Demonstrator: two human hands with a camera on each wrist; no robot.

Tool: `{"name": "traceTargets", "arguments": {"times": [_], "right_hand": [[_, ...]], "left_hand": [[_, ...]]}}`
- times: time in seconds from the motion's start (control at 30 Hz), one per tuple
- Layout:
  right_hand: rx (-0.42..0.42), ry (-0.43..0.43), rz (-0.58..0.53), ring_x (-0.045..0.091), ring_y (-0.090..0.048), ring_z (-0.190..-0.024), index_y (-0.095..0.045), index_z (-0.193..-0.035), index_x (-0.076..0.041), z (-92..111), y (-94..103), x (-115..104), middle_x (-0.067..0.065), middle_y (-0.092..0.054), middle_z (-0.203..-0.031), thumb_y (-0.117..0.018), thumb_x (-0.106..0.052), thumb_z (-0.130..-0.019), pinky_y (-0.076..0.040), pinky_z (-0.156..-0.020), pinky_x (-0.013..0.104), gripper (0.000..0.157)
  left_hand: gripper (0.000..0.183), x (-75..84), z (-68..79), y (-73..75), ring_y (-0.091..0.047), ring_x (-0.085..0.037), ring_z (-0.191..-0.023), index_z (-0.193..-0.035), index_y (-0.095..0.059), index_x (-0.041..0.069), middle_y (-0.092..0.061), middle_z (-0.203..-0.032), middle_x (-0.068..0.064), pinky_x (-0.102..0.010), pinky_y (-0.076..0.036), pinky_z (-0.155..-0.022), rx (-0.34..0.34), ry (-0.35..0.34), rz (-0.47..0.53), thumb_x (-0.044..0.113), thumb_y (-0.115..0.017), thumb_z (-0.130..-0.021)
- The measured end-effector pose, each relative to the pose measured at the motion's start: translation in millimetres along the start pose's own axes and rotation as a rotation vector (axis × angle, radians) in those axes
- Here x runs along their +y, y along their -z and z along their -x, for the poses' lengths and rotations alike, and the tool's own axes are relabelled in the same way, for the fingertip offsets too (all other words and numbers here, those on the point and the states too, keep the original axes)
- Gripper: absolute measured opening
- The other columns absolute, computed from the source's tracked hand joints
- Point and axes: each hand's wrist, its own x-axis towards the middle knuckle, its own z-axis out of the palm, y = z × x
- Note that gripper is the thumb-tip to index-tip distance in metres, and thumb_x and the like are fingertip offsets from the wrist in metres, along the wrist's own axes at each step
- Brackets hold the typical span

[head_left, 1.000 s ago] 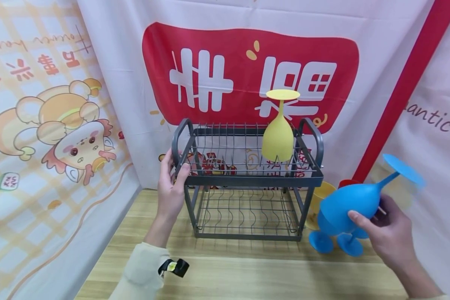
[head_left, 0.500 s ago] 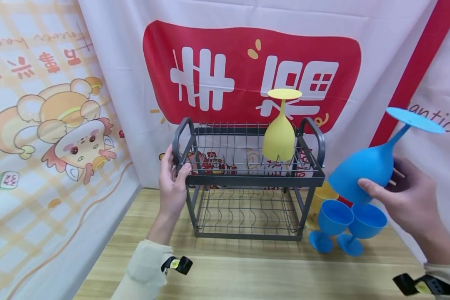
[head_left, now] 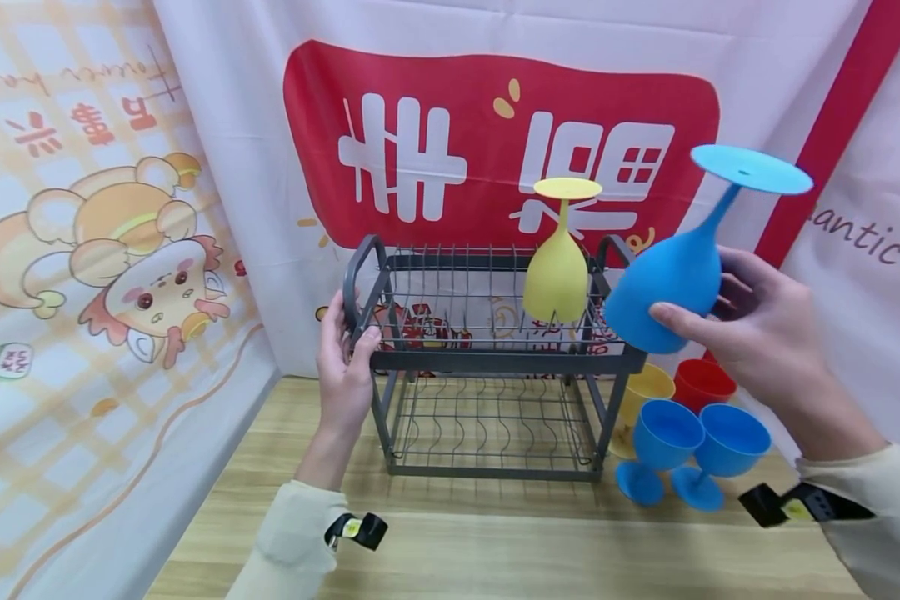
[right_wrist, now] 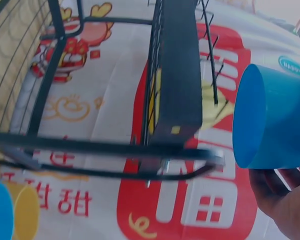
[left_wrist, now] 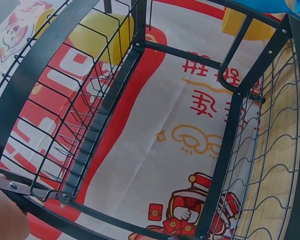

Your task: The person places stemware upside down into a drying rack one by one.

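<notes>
A dark grey two-tier dish rack [head_left: 495, 362] stands on the wooden table. My left hand [head_left: 345, 375] grips its left upper corner, thumb over the front rail. In my right hand [head_left: 765, 325] a blue goblet [head_left: 667, 292] is held by the bowl, upside down and tilted, its foot up and its mouth toward the lower left. It overlaps the rack's right upper corner in the head view, while the right wrist view shows its open mouth [right_wrist: 250, 120] beside the top tier. A yellow goblet [head_left: 557, 275] rests upside down at the right of the top tier.
Right of the rack stand two upright blue goblets [head_left: 669, 437], with a yellow goblet [head_left: 645, 387] and a red cup [head_left: 705, 383] behind them. A printed cloth [head_left: 240, 167] hangs behind the rack and along the sides.
My right hand has raised the blue goblet from over the standing goblets, swung right, then come left to the rack's upper right corner. My left hand keeps its grip on the rack.
</notes>
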Motion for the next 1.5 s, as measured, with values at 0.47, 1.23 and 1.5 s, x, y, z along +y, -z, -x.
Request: {"name": "traceTargets", "arguments": {"times": [0.47, 1.23, 1.5], "right_hand": [[-0.15, 0.108, -0.13, 0.036, -0.064, -0.133, -0.048, -0.158, -0.019, -30.9, -69.1, -48.2, 0.008, -0.061, -0.153, -0.086, -0.047, -0.086, -0.058, -0.103, 0.058, 0.086], [-0.246, 0.057, -0.085, 0.036, -0.058, -0.138, -0.044, -0.156, -0.014, -68.2, -155.2, -84.7, 0.009, -0.056, -0.155, -0.084, -0.043, -0.09, -0.057, -0.107, 0.058, 0.083], [-0.321, -0.022, 0.049, 0.039, -0.061, -0.132, -0.041, -0.157, -0.013, -74.9, -165.8, -86.2, 0.012, -0.057, -0.153, -0.084, -0.043, -0.09, -0.059, -0.103, 0.059, 0.085]], "left_hand": [[0.064, -5.4, 0.6, -0.8, -0.047, -0.026, -0.152, -0.166, -0.033, 0.025, -0.048, -0.162, 0.013, -0.053, -0.043, -0.123, 0.01, -0.026, -0.017, 0.013, -0.054, -0.106], [0.063, -4.5, 2.4, -7.1, -0.05, -0.026, -0.148, -0.164, -0.037, 0.031, -0.051, -0.157, 0.018, -0.051, -0.045, -0.12, 0.074, 0.002, -0.029, 0.014, -0.054, -0.105], [0.064, -5.8, 2.1, -6.0, -0.048, -0.027, -0.149, -0.164, -0.036, 0.028, -0.051, -0.157, 0.017, -0.051, -0.044, -0.119, 0.067, -0.01, -0.033, 0.015, -0.055, -0.105]]}}
